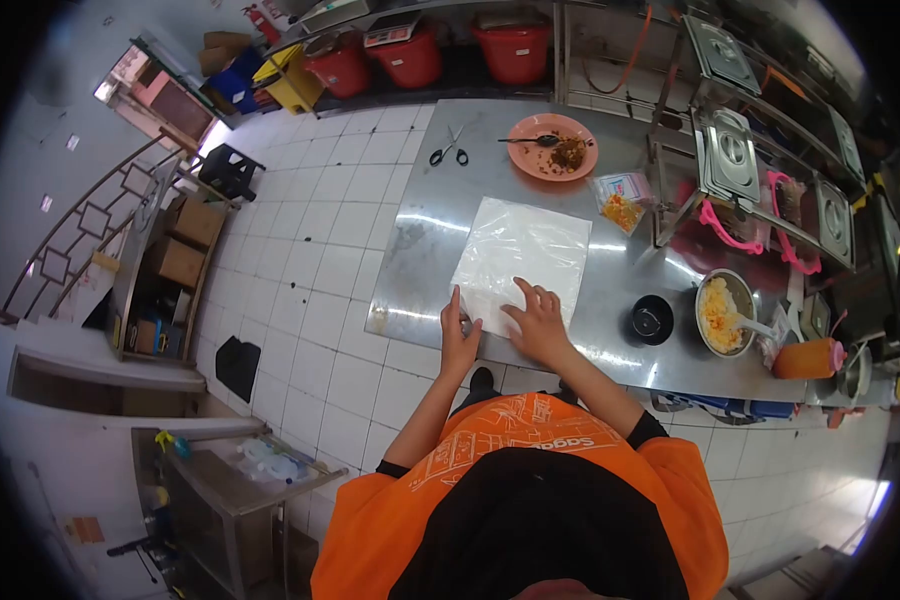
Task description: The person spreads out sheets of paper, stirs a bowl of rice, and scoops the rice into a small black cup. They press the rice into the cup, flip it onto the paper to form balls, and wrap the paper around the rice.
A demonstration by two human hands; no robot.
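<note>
The sheet [523, 252] lies on the metal bench [410, 262], directly in front of the person and reaching the near edge. It is white, thin and roughly square, with a glossy, film-like surface marked by wrinkles and bright streaks. Whether it is one layer or several cannot be determined.

Left hand [461, 335]: at the sheet's near left corner, index finger extended along the edge, thumb apart from it; grip spread. Right hand [537, 322]: over the near part of the sheet, palm down, fingers and thumb spread; grip spread, with nothing seen pinched.

Count on the bench: one pair of scissors [449, 156], blades parted, beyond the sheet to the left; one pink plate [526, 163] beyond the sheet, bearing dark, crumbly food [568, 154] and one black spoon [544, 141]; clear packaging [625, 186] with orange bits inside, right of the plate, number of bags not certain; one black bowl [651, 320], right of the sheet; one metal bowl [721, 338] of yellow, white and orange food [718, 308], with one pale-handled utensil [755, 325] in it; one orange bottle [804, 360], pink-capped, lying at the right end.

Beyond the bench: three red bins and one yellow bin [292, 80].
</note>
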